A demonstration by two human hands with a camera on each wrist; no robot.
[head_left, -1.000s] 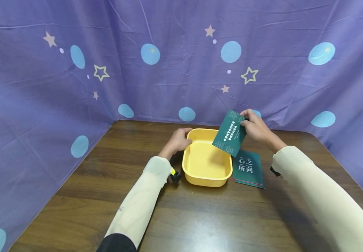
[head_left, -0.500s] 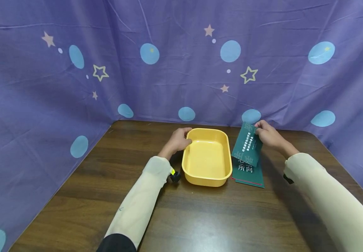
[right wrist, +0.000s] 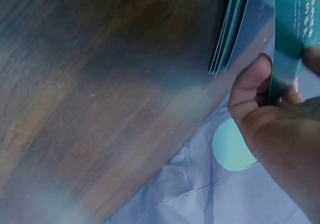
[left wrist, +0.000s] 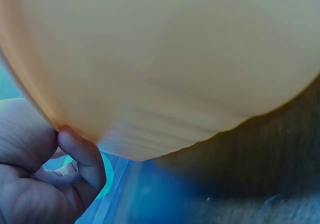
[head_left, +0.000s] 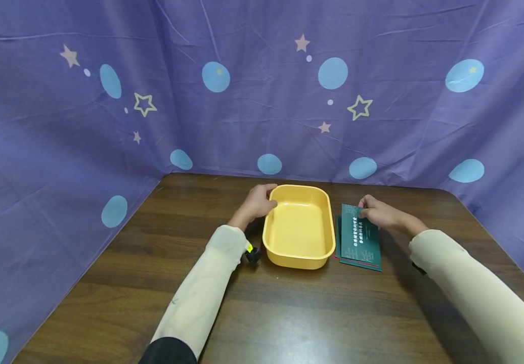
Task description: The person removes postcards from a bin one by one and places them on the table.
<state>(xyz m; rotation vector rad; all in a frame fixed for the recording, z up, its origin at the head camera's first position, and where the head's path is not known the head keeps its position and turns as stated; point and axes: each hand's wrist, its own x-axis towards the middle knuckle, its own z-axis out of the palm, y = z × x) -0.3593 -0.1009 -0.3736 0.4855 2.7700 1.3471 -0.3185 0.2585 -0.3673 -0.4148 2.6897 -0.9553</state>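
My left hand (head_left: 256, 205) pinches the far left rim of a yellow plastic tub (head_left: 298, 230), rectangular with rounded corners. In the left wrist view, thumb and finger (left wrist: 89, 166) meet at the edge of the tub's wall (left wrist: 165, 74). To the right of the tub, my right hand (head_left: 385, 215) pinches the far edge of a dark green card (head_left: 361, 247) printed with white characters. Beneath it lies a stack of green cards (head_left: 338, 242), one with a red edge. From the right wrist, the held card (right wrist: 290, 29) stands apart from the stack (right wrist: 232, 29) at the hand's end.
Everything stands on a brown wooden table (head_left: 289, 313). A purple curtain (head_left: 253, 116) with stars and blue dots hangs behind and at the left. A small black device (head_left: 253, 255) sits at the left wrist, close beside the tub.
My right hand has carried the green card from over the tub, rightward and down, onto or just over the stack. The left hand and the tub have stayed in place.
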